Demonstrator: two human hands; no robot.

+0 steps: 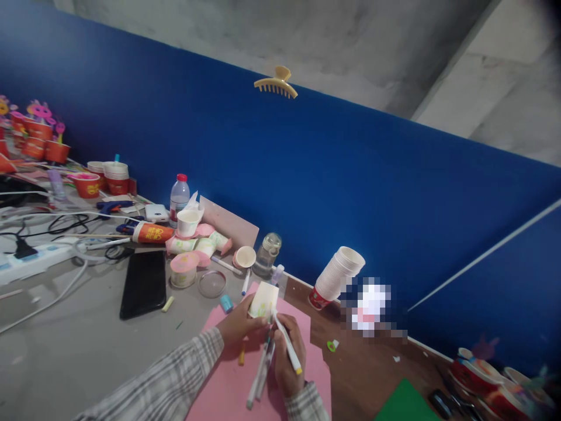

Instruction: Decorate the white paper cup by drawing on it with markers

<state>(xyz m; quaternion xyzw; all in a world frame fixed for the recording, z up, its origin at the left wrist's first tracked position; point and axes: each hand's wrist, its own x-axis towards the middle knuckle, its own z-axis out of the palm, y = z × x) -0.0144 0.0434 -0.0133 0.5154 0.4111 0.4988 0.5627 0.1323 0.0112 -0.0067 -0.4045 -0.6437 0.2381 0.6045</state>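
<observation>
My left hand is closed around a white paper cup with faint green and yellow marks, tipped on its side above a pink sheet of paper. My right hand grips a white marker with its tip against the cup, and it also holds two or three more pens hanging below the palm. Both sleeves are plaid.
A black phone, pink-decorated cups, a petri dish, a glass jar and a water bottle lie to the left. A tilted stack of paper cups leans on the blue partition. A power strip and cables sit at far left.
</observation>
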